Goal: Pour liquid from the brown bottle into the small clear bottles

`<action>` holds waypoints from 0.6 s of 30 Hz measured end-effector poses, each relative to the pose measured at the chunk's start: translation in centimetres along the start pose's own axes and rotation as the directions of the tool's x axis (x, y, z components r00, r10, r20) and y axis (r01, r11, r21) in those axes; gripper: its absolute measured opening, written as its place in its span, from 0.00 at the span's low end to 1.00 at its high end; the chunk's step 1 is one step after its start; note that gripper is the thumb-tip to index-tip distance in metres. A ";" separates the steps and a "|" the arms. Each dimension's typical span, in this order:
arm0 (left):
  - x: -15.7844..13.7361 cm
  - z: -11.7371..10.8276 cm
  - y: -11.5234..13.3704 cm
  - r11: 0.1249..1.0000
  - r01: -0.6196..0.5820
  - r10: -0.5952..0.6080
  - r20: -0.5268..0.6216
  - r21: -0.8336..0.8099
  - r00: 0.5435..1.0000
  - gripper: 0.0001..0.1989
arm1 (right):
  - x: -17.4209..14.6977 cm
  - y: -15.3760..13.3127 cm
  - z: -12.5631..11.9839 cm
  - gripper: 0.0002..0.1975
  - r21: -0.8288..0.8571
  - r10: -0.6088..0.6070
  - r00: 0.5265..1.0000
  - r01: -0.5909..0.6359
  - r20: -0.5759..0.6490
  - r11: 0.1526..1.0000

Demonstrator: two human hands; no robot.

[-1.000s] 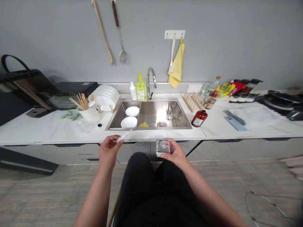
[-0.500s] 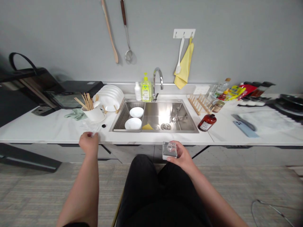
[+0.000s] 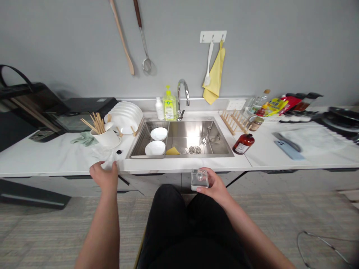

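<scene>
My right hand [image 3: 215, 186] grips a small clear box [image 3: 199, 179] in front of the counter edge, with the thumb on its near side. At the counter's front edge on the left, my left hand [image 3: 104, 175] has thumb and fingers spread apart. Just beyond it lies a crumpled clear plastic piece [image 3: 103, 153], perhaps a bag; whether the fingertips touch it is hard to see. A small black round object [image 3: 119, 152] lies to the right of the plastic. Behind it stands a white mug-like holder [image 3: 109, 139] full of chopsticks.
The steel sink [image 3: 185, 130] holds two white bowls [image 3: 155, 147] and a yellow cloth [image 3: 172, 151]. A brown bottle [image 3: 244, 144] stands at its right corner. Further right are a blue phone [image 3: 288, 150] and a white cloth [image 3: 316, 142]. White plates [image 3: 126, 116] stand in a rack behind the holder.
My left hand's thumb and fingers have spread apart beside the plastic. My right hand still holds the clear box. The view has shifted slightly to the right.
</scene>
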State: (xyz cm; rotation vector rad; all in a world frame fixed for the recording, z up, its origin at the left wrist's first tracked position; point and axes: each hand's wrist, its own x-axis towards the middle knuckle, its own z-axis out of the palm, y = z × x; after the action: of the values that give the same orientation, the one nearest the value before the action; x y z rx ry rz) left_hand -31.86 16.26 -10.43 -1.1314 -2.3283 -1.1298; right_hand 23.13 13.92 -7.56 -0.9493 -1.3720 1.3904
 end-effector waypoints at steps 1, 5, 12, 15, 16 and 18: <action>-0.1 -0.1 0.0 1.000 0.017 -0.017 0.018 -0.003 1.000 0.23 | 0.0 0.1 0.0 0.45 -0.001 0.000 1.000 0.000 0.003 1.000; 0.2 -0.1 0.5 0.998 0.069 -0.068 0.104 -0.005 0.992 0.18 | -0.2 0.5 0.3 0.45 0.000 -0.002 1.000 0.002 0.016 1.000; 0.9 0.1 0.5 0.998 0.065 -0.062 0.118 -0.018 0.991 0.18 | -0.5 0.5 0.2 0.45 -0.007 -0.008 1.000 0.008 0.021 1.000; 0.3 -0.8 1.1 0.997 0.066 -0.063 0.081 -0.034 0.995 0.19 | -0.5 0.4 0.2 0.44 -0.007 -0.005 1.000 0.005 0.026 1.000; -0.3 -1.3 1.8 0.996 0.066 -0.063 0.056 -0.054 0.996 0.19 | -0.5 0.4 0.2 0.44 -0.006 -0.006 1.000 0.006 0.031 1.000; -2.3 -2.4 4.0 0.987 0.056 -0.054 0.017 -0.149 0.998 0.20 | -0.5 0.2 0.4 0.43 0.001 -0.012 0.999 0.012 0.041 1.000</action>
State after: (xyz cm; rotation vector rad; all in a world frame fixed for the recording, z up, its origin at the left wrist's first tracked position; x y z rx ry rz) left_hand -27.46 14.78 -8.14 -1.1342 -2.3309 -1.3397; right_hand 22.87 13.32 -7.80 -0.9152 -1.4050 1.4087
